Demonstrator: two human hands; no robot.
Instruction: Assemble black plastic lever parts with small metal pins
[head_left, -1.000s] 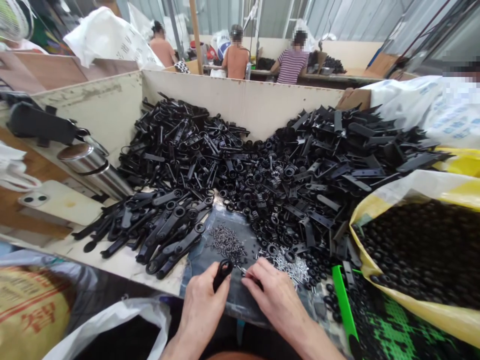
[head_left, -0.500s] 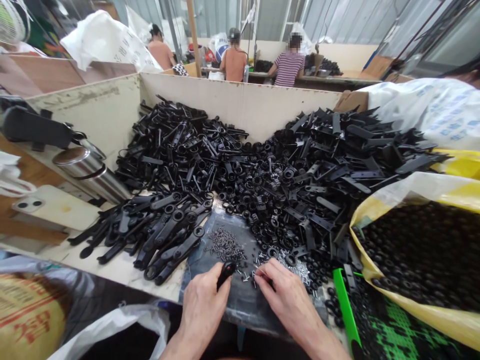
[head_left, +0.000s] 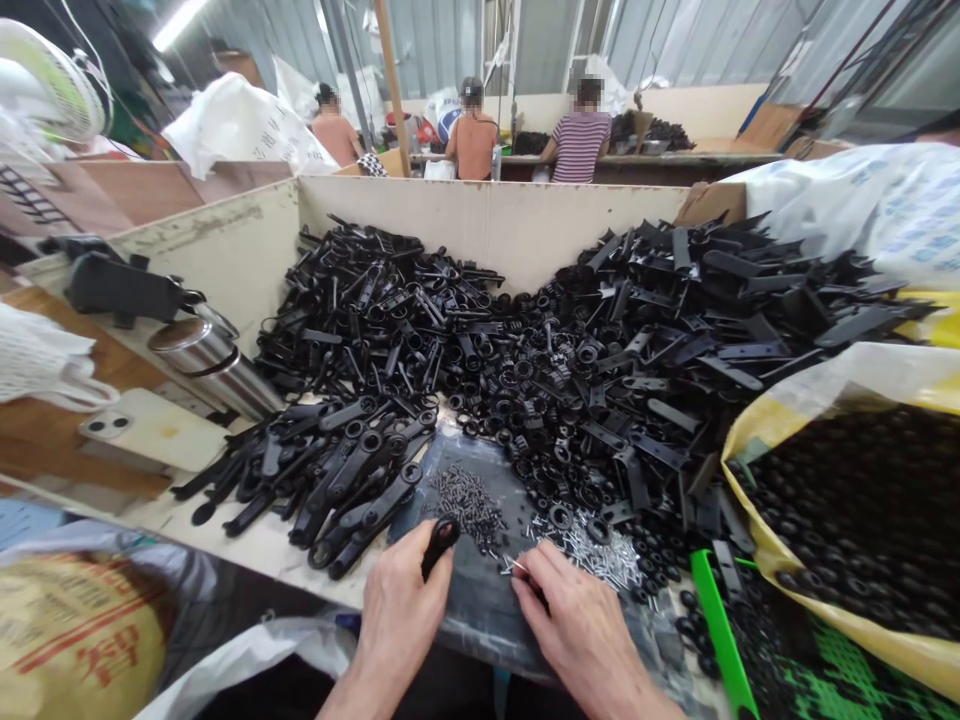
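Observation:
My left hand (head_left: 405,590) is closed around a black plastic part (head_left: 444,536) with a ringed end; the fingers hide most of it. Opposite it, my right hand (head_left: 577,610) pinches a small silver metal pin (head_left: 519,567) between thumb and fingertips. Both hands are over a dark work mat (head_left: 480,610). Just beyond them lie a heap of small dark grey screw-like pieces (head_left: 466,500) and a scatter of silver pins (head_left: 600,550). Long black handle-like pieces (head_left: 352,480) are piled to the left of the mat.
Large heaps of black plastic parts (head_left: 360,300) fill the walled bench. A steel flask (head_left: 217,365) and a phone (head_left: 154,428) are at left. To the right are a yellow-edged sack (head_left: 757,500) of black rings and a green basket (head_left: 720,630). Several people sit farther back.
The view has turned slightly, so the bench appears shifted right and down. My left hand has drawn back a little with the black part. A pin now shows clearly between my right fingertips.

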